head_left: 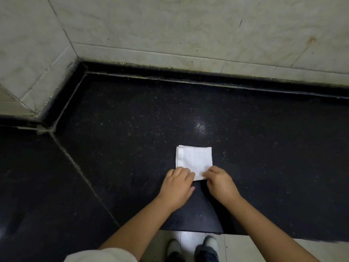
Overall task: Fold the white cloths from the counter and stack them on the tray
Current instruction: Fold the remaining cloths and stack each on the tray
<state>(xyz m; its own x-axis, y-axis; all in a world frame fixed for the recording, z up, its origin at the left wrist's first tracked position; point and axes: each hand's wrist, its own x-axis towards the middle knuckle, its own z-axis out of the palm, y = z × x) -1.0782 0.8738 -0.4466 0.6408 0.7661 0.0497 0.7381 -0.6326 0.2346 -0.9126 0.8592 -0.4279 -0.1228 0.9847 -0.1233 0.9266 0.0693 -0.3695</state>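
Cloth status: one small white folded square cloth (194,160) sits flat on the black speckled stone counter (132,129), near the front edge, straight ahead of the person. Layered edges show along its far and left sides — it looks to be folded over more than once already.

Grip: left hand (177,186) has curled fingers on the cloth's near-left corner; right hand (220,181) has curled fingers on the near-right corner. Both fingertip sets are on the fabric and appear to pinch the near edge, though whether the thumbs are under it is hidden from this angle.

Handling, my read: light, soft, limp terry-type fabric. No stiffness, so it will sag and the layers will slide apart if lifted by one corner. Polished stone gives little friction, so the stack may skate when pushed. Best hold — both near corners pinched through all layers, or one flat palm under and one on top for the carry. Not fragile; the only risk is the fold opening up.

Containers: no tray in view, so I can't say where it is or what's stacked on it. No other loose cloths visible on the counter either.

Also in frame: pale marble-look tiled wall (188,25) behind the counter, light floor tiles and the person's shoes (174,246) below the counter edge.
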